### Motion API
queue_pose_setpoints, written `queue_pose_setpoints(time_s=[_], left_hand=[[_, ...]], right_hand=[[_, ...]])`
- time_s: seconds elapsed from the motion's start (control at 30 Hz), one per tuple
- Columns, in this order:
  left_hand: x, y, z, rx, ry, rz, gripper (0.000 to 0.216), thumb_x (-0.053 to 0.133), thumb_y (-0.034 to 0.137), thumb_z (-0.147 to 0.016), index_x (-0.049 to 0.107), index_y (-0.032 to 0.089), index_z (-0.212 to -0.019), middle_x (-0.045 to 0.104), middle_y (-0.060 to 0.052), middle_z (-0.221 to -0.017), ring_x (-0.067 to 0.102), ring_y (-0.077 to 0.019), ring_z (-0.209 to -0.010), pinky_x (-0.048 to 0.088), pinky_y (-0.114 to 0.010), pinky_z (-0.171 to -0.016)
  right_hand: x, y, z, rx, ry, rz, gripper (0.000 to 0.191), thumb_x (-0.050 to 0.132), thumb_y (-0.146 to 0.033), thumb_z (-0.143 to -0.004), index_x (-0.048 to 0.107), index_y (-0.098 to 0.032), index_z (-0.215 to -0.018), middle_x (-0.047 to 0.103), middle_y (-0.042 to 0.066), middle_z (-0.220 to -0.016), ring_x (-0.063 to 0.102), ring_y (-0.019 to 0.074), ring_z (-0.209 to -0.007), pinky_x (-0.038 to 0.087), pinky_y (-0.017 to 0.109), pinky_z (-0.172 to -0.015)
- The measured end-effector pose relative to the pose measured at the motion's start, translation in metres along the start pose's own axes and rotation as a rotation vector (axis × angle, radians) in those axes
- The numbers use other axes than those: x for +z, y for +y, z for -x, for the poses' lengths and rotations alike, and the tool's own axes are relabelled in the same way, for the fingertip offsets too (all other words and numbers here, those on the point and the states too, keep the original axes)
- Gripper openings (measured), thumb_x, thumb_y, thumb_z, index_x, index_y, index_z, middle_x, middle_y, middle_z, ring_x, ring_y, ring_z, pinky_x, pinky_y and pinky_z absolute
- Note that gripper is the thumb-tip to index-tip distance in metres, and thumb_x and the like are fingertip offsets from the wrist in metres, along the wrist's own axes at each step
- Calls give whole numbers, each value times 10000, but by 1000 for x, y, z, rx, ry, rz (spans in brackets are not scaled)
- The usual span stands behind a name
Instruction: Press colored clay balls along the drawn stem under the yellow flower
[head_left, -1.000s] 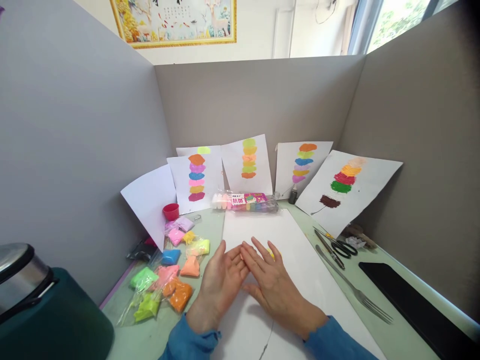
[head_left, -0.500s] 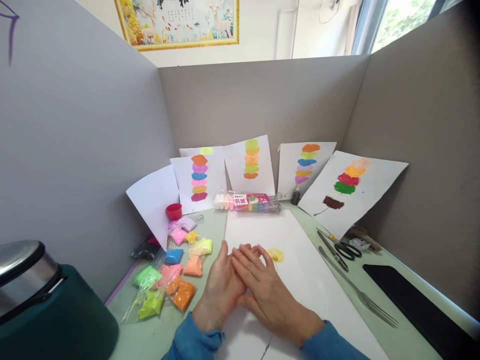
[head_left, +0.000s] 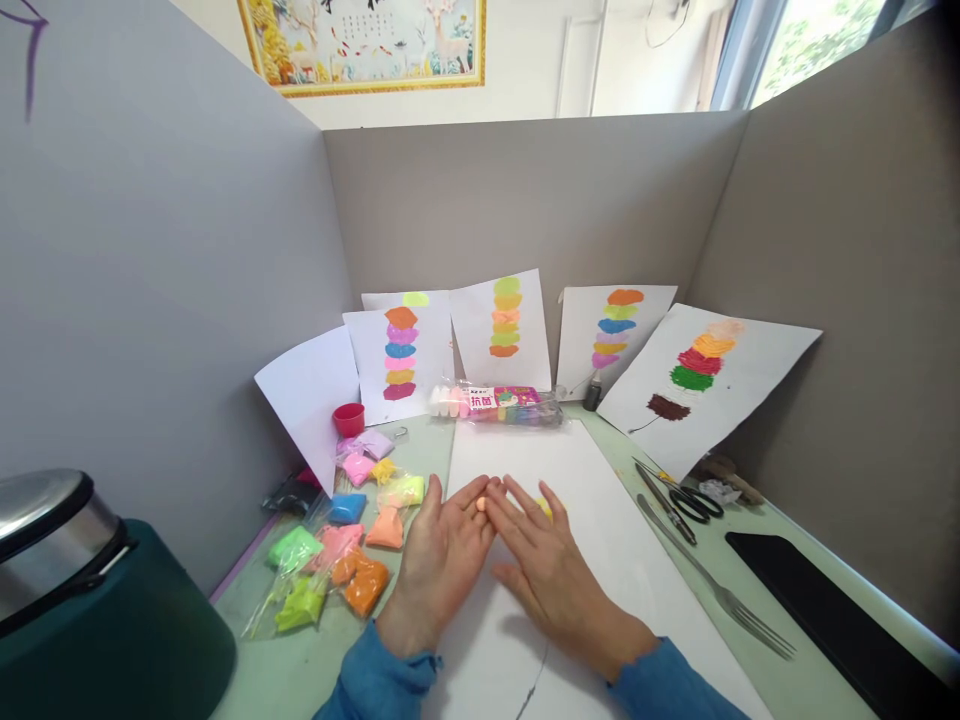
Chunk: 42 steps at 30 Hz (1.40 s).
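A small ball of peach-orange clay (head_left: 481, 504) rests at the fingers of my left hand (head_left: 442, 555), which is turned palm up and holds it from below. Beside it my right hand (head_left: 551, 560) is palm down with its fingers spread, the fingertips close to the ball. Both hands are above a long white sheet of paper (head_left: 517, 455) with a dark line at its near end. A yellow clay piece (head_left: 544, 508) on the paper is partly hidden behind my right fingers. To the left lie several bags of coloured clay (head_left: 360, 585), one of them peach-orange (head_left: 385, 528).
A dark green kettle (head_left: 112, 620) stands at the near left. To the right are a fork (head_left: 720, 590), scissors (head_left: 694, 500) and a black flat object (head_left: 832, 620). A clay package (head_left: 499, 404), a red cup (head_left: 349, 419) and painted sheets (head_left: 697, 390) line the back.
My hands, pressed together before, have come apart. The right hand has shifted slightly right with spread fingers, and the small orange ball now shows.
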<state>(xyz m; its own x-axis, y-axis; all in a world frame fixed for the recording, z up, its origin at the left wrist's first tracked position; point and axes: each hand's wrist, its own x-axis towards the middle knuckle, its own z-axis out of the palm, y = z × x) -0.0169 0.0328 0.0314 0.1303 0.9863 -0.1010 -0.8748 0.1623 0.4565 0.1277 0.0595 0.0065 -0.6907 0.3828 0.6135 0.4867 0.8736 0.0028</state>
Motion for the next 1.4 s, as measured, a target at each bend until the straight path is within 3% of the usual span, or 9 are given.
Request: queue_pose_setpoints(time_s=[0.1, 0.27, 0.43, 0.6, 0.73, 0.9, 1.07, 1.23, 1.4], left_hand=[[0, -2, 0, -64, 5, -2, 522, 344, 489, -926, 548, 59, -1143, 584, -189, -1190, 501, -243, -1202, 374, -354, -1038], [-1, -2, -1, -53, -33, -9, 512, 342, 475, -931, 557, 55, -1130, 586, -186, -1181, 500, -234, -1202, 376, -326, -1028], [-1, -3, 1, -80, 31, 18, 488, 362, 469, -927, 556, 61, -1112, 589, -181, -1174, 505, -244, -1195, 391, -343, -1013], [1, -4, 0, -49, -16, -23, 480, 367, 455, -928, 534, 64, -1152, 598, -185, -1164, 528, -236, -1166, 403, -346, -993], [-2, -5, -1, -79, -24, -27, 486, 385, 494, -911, 555, 90, -1120, 613, -166, -1135, 531, -240, -1158, 401, -353, -991], [-2, -7, 0, -77, -79, -35, 482, 366, 492, -918, 586, 91, -1073, 632, -159, -1074, 555, -240, -1114, 415, -348, -964], [0, -9, 1, -122, -56, -28, 497, 347, 495, -923, 584, 88, -1080, 626, -161, -1092, 553, -243, -1118, 411, -351, -961], [0, -11, 1, -103, -75, -17, 499, 334, 496, -929, 593, 90, -1058, 639, -150, -1050, 574, -223, -1080, 412, -323, -951], [-2, -13, -1, -137, -63, 14, 528, 333, 525, -920, 600, 83, -1030, 638, -147, -1029, 585, -225, -1053, 423, -316, -927]], right_hand=[[2, 0, 0, -87, -25, -48, 590, 442, -403, -919, 316, -112, -1416, 414, 139, -1413, 211, 304, -1377, 218, 610, -1072], [2, 1, 0, 50, 43, 4, 489, 427, -304, -935, 366, -145, -1393, 465, 130, -1377, 237, 301, -1370, 250, 622, -1045], [-1, -2, 0, -81, -30, -53, 503, 437, -320, -926, 378, -119, -1382, 435, 116, -1403, 198, 296, -1382, 225, 604, -1073], [-1, 2, 0, 33, 68, -7, 452, 431, -240, -927, 400, -159, -1370, 494, 109, -1357, 239, 293, -1370, 267, 610, -1041], [-1, 1, 0, -94, 34, -59, 467, 440, -270, -920, 400, -157, -1372, 493, 103, -1359, 242, 293, -1369, 251, 603, -1059], [0, 4, 1, 36, 109, 0, 413, 421, -168, -919, 443, -163, -1332, 506, 90, -1349, 261, 291, -1362, 278, 593, -1036], [-3, 1, 0, -73, 40, -65, 428, 438, -181, -908, 444, -179, -1336, 517, 71, -1342, 258, 279, -1365, 261, 564, -1065], [0, 4, 0, 29, 132, -28, 401, 424, -134, -902, 479, -176, -1297, 555, 78, -1302, 302, 282, -1345, 290, 575, -1032], [0, 2, 1, -97, 55, -88, 418, 440, -174, -899, 465, -155, -1316, 536, 88, -1322, 287, 271, -1353, 266, 550, -1063]])
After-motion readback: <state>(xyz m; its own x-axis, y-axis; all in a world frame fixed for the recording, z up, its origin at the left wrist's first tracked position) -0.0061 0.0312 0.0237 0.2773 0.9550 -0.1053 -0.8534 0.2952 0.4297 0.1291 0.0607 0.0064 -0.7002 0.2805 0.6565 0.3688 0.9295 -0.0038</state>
